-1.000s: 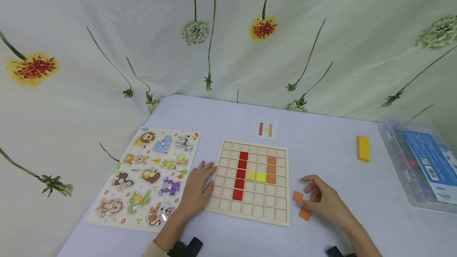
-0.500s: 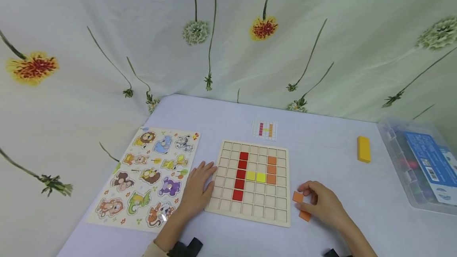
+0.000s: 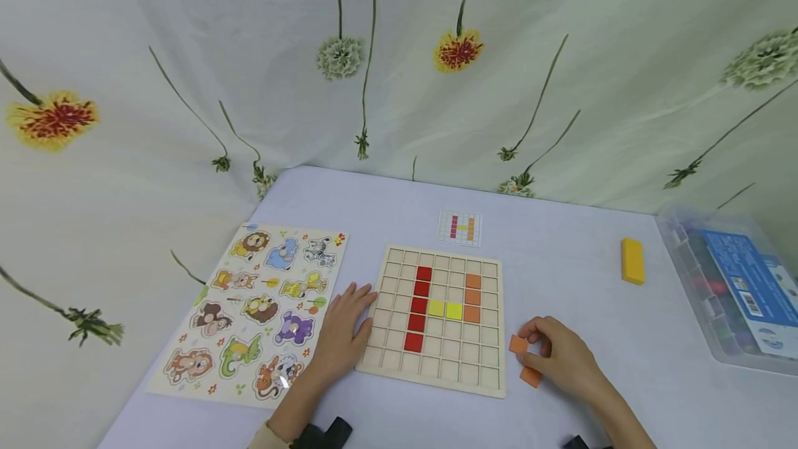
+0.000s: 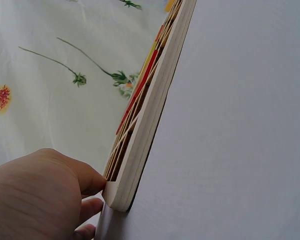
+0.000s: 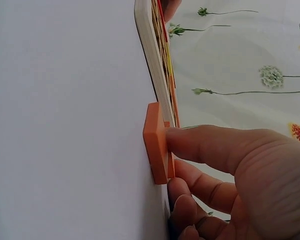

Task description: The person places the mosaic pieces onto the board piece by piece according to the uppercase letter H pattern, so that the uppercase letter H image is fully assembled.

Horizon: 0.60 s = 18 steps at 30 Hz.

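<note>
A wooden grid board (image 3: 445, 367) lies on the table, bearing a column of red tiles (image 3: 418, 305), two yellow tiles (image 3: 454, 312) and three orange tiles (image 3: 472, 297). On its left edge rests my left hand (image 3: 341, 335), fingers extended; the left wrist view shows the thumb against the board's corner (image 4: 117, 195). To the right of the board, my right hand (image 3: 561, 357) pinches the farther loose orange tile (image 3: 518, 344) between thumb and index finger. A nearer loose orange tile (image 3: 530, 377), large in the right wrist view, lies just below the thumb.
A small pattern card (image 3: 460, 229) lies behind the board. At left is an animal puzzle sheet (image 3: 293, 234). A yellow block (image 3: 632, 261) and a clear plastic case (image 3: 698, 310) with a blue label stand at right. A flowered cloth (image 3: 399, 75) hangs behind the table.
My right hand has come slightly nearer, and its thumb and index finger have closed in on the farther loose orange tile. My left hand has stayed on the board's edge.
</note>
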Available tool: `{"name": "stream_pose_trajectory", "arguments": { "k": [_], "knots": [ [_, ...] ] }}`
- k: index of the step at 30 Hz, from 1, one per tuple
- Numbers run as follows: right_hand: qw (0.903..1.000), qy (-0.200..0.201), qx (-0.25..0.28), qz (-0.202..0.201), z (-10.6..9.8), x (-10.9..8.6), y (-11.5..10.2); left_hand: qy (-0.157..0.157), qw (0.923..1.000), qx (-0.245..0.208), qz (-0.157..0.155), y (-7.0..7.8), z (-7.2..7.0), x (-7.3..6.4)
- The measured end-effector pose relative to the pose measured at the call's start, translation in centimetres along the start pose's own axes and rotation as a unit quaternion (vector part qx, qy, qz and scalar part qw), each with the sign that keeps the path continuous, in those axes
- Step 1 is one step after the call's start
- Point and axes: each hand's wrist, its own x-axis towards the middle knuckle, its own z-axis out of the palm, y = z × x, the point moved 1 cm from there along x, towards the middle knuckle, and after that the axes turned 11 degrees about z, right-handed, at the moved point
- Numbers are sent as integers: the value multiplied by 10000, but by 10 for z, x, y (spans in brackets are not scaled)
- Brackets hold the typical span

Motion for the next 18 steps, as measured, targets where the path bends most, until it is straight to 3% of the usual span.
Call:
{"name": "stream_pose_trajectory", "arguments": {
  "k": [13, 18],
  "knots": [
    [9971, -197, 714, -160, -7, 1, 3, -115, 9999, -24, -59, -1, -2, 0],
    [9975, -133, 684, -136, -15, 2, 4, -139, 9998, -54, -119, -1, -1, 0]
  ]
}}
